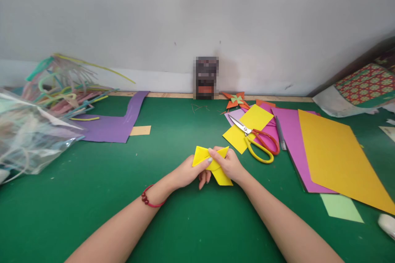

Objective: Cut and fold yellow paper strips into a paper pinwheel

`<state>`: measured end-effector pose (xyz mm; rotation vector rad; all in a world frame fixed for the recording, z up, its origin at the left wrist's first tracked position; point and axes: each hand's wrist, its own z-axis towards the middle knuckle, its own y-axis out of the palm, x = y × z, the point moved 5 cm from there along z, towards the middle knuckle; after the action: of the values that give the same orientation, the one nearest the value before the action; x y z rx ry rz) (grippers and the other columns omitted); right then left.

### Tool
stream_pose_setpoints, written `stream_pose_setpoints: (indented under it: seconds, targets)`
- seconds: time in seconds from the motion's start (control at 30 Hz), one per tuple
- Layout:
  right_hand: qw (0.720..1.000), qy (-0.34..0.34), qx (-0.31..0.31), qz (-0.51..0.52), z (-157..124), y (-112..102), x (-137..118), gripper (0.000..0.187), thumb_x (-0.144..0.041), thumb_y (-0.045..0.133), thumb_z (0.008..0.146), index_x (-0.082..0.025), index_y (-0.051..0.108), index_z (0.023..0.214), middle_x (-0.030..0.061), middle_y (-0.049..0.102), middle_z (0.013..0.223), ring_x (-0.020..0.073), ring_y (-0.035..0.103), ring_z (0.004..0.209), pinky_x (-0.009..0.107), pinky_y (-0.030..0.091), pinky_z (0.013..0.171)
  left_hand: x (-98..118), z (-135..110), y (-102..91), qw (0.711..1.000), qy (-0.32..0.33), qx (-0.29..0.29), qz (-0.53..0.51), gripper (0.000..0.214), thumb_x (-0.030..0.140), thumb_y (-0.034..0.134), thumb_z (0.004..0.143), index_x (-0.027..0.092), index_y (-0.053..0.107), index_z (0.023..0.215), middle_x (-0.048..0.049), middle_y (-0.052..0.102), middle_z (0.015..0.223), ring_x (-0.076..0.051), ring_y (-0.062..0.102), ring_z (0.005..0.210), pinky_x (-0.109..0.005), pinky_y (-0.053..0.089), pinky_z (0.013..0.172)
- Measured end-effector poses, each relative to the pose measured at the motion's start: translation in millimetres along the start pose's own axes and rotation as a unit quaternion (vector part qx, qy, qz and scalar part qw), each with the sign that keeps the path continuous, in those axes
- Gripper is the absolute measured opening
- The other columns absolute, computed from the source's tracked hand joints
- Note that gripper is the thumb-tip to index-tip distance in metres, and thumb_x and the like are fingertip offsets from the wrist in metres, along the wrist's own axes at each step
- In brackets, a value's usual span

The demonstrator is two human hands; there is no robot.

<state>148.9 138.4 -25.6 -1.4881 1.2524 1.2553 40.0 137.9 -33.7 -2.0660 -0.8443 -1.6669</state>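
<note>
In the head view, the yellow folded paper [217,166] is at the centre of the frame, partly covered by both hands. The left hand [187,172] grips its left part, thumb on top, with other fingers curled below. The right hand [232,165] pinches it from the right, thumb pressed over the folds; most of its fingers are hidden behind the paper, so their exact hold cannot be told. Both forearms run off the bottom edge.

A dark object [206,78] at upper centre is blurred into squares and unreadable. At left, a clear plastic bag [46,141] is smeared and cut off by the frame, overlapping a tangle of coloured stems [66,94] and the end of a purple sheet [108,127]. A tan strip [141,130] pokes out beside that sheet.

Right of centre, scissors [247,130] lie over a flat yellow sheet [256,116], which covers part of the pink and lilac paper beneath; an orange pinwheel [237,99] sits just above. Farther right on the green surface [173,230], a golden sheet [342,160] overlaps a magenta one [293,148] and part of a pale green piece [342,208]. A white object [387,225] is cut off at the lower right.
</note>
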Motion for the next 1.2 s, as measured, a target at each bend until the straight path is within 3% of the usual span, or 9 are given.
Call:
stream_pose_setpoints:
  seconds: [0.23, 0.4, 0.47, 0.6, 1.03, 1.2]
  targets:
    - [1.0, -0.004, 0.004, 0.003, 0.0, -1.1, 1.0, 0.047, -0.06, 0.053, 0.073, -0.019, 0.041, 0.054, -0.0049, 0.037, 0.05, 0.008, 0.032, 0.046, 0.023, 0.026, 0.044, 0.0, 1.1, 0.5, 1.0, -0.019, -0.005, 0.002, 0.052, 0.053, 0.038, 0.085, 0.013, 0.056, 0.057, 0.0007, 0.053, 0.041, -0.008, 0.048, 0.036, -0.02, 0.039, 0.047]
    - [1.0, -0.002, 0.002, 0.007, 0.2, -2.3, 0.9, 0.047, -0.06, 0.052, 0.074, -0.019, 0.04, 0.055, -0.0042, 0.039, 0.051, 0.0083, 0.034, 0.047, 0.023, 0.027, 0.044, 0.6, 0.7, -0.1, 0.999, -0.039, 0.009, 0.026, 0.034, 0.04, 0.056, 0.078, 0.015, 0.053, 0.056, 0.0041, 0.054, 0.043, -0.007, 0.047, 0.037, -0.019, 0.041, 0.05]
    - [1.0, -0.003, 0.006, 0.008, 0.6, -3.3, 0.7, 0.047, -0.06, 0.052, 0.074, -0.019, 0.04, 0.055, -0.0042, 0.039, 0.051, 0.0083, 0.034, 0.047, 0.023, 0.027, 0.044, -0.3, 0.6, 0.7, 0.999, -0.044, 0.005, 0.026, 0.033, 0.039, 0.055, 0.079, 0.015, 0.053, 0.056, 0.0043, 0.054, 0.044, -0.007, 0.047, 0.037, -0.02, 0.041, 0.051]
    - [1.0, -0.001, 0.008, 0.021, 1.0, -3.7, 0.7, 0.046, -0.059, 0.053, 0.074, -0.019, 0.04, 0.055, -0.0043, 0.04, 0.051, 0.0079, 0.035, 0.046, 0.023, 0.027, 0.044, -2.9, 1.1, 2.6, 0.999, -0.045, -0.007, 0.014, 0.039, 0.043, 0.049, 0.083, 0.015, 0.054, 0.057, 0.0044, 0.051, 0.039, -0.007, 0.047, 0.037, -0.02, 0.041, 0.051]
    - [1.0, -0.001, 0.01, 0.029, 1.4, -3.0, 1.1, 0.047, -0.06, 0.054, 0.073, -0.018, 0.04, 0.055, -0.0053, 0.039, 0.05, 0.0072, 0.033, 0.045, 0.022, 0.027, 0.043, -2.9, 1.7, 1.9, 1.0, -0.022, -0.008, -0.005, 0.051, 0.061, 0.049, 0.076, 0.014, 0.055, 0.057, 0.0023, 0.054, 0.044, -0.008, 0.048, 0.037, -0.02, 0.039, 0.048]
    - [0.999, 0.001, 0.021, 0.03, 1.9, -6.1, 2.0, 0.047, -0.059, 0.055, 0.072, -0.018, 0.04, 0.054, -0.006, 0.036, 0.049, 0.0065, 0.031, 0.045, 0.021, 0.025, 0.042, -1.1, 2.4, -1.6, 1.0, 0.015, -0.018, -0.008, 0.066, 0.07, 0.031, 0.078, 0.012, 0.058, 0.061, -0.0013, 0.055, 0.043, -0.011, 0.052, 0.041, -0.022, 0.041, 0.05]
